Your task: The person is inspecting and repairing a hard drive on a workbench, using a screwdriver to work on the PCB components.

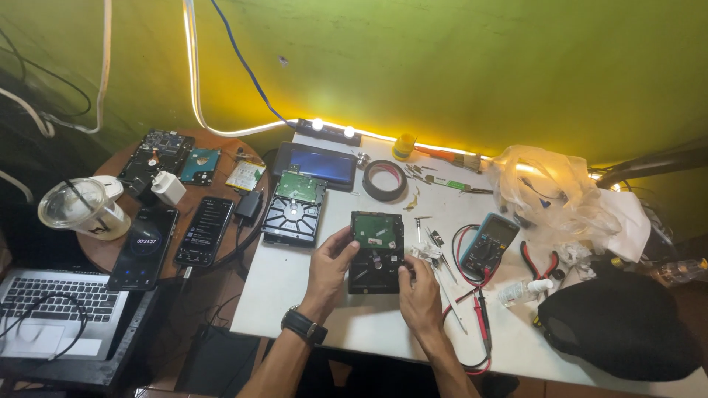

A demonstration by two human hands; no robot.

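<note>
A flat, rectangular hard drive [376, 252] lay circuit side up near the middle of the white bench [295, 295], its dark metal body carrying a green circuit board on the far half, its long axis running away from the person toward the wall. The left hand [330, 267] gripped the drive's left edge, fingers curled around it with the thumb on top, a black watch [304, 325] on that wrist. The right hand [417, 291] pressed against the lower right corner, fingers bent close to the casing; whether they pinched anything small could not be told. Just right of the drive lay thin metal screwdrivers [442, 273] and small bits, then a teal multimeter [488, 242] with red and black leads, and red-handled pliers [540, 263]. A second hard drive [295, 208], also board up, sat just left and farther off, with a dark glossy tablet [318, 164] and a black roll of tape [385, 180] behind. Crumpled clear plastic [546, 188] and a black cloth bag [619, 324] filled the right end. On a round wooden table to the left lay two phones [205, 230] and a lidded plastic cup [82, 208]
</note>
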